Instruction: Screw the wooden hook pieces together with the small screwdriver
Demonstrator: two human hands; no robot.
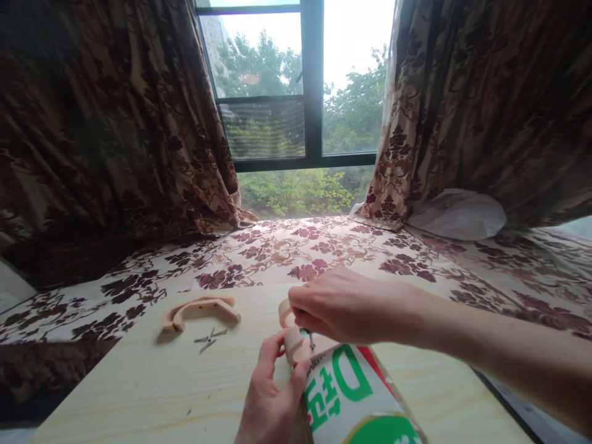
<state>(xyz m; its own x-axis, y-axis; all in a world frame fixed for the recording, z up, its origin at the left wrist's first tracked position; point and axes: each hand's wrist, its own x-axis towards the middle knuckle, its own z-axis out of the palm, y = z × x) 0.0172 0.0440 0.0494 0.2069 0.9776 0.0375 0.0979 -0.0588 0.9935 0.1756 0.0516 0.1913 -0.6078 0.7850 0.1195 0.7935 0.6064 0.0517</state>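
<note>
My left hand (277,388) grips a pale wooden piece (296,346) with a rounded end, its thumb and fingers on either side. My right hand (335,308) is closed in a fist just above that piece. A thin dark metal shaft (311,340) shows below the right fingers; what the fist holds is mostly hidden. Another rounded wooden end (285,313) shows beside the right knuckles. Under the wooden parts lies a white packet (333,388) with green lettering and a red edge. To the left, curved wooden pieces (203,306) lie together, with several screws (210,338) in front of them.
The light wooden board (152,382) carries all these things. Beyond it spreads a floral cloth (277,246) up to the window (314,86). Patterned curtains (152,111) hang on both sides. A whitish plastic bag (457,214) rests at the back right.
</note>
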